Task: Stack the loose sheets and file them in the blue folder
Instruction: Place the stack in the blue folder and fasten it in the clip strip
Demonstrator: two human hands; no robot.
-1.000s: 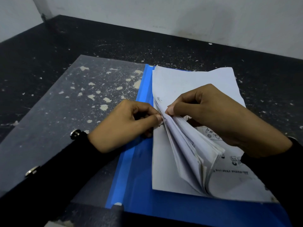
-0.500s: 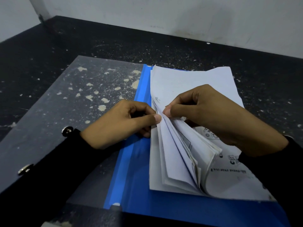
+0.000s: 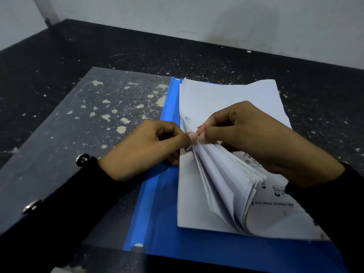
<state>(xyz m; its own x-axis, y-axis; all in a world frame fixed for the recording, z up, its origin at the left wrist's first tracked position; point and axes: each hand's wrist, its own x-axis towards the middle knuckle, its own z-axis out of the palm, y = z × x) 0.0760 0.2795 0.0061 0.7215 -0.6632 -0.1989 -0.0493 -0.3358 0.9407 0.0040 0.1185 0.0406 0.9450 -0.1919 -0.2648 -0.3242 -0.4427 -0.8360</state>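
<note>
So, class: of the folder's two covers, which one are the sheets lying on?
The blue cover on the right; the sheets rest on it. The clear cover lies open to the left, bare of sheets.

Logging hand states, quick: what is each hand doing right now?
Left hand: fingers curled, pinching at the sheets' bound edge.
Right hand: pinching the lifted sheets.

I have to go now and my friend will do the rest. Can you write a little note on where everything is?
Left hand: pinching at the binding edge of the sheets, fingers curled.
Right hand: pinching there too, holding the upper sheets lifted and fanned.
Blue folder: lies open on the dark table, clear cover flipped left.
Done: sheets stacked on the folder.
Left: fasten the sheets, flatten them, close the cover.
</note>
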